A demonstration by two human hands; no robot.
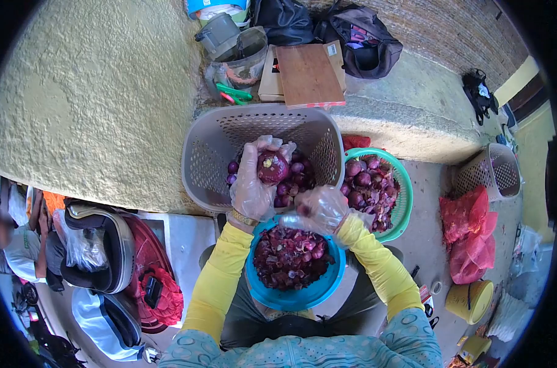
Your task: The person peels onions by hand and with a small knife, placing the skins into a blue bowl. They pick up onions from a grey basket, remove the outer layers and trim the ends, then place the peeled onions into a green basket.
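Note:
My left hand [254, 184], in a clear plastic glove, is closed around a peeled red onion [272, 167] with a pale cut end facing up. It is above the grey perforated basket [205, 178], where several smooth purple onions [297, 178] lie. My right hand [324, 208], also gloved, is curled beside the basket's near rim. Motion blurs it, and a pale smear at its fingers cannot be made out. Below both hands, a blue basin [327, 288] holds onion skins and trimmings [291, 257]. To the right, a green colander [407, 190] contains unpeeled red onions [363, 179] and loose skins.
A brown board [309, 73] lies on a carton behind the basket, near green-handled scissors [234, 93] and an open dark bag [367, 46]. Red mesh sacks [472, 227], a yellow bucket [470, 302] and another basket [487, 172] are at right. Another person [24, 251] sits far left.

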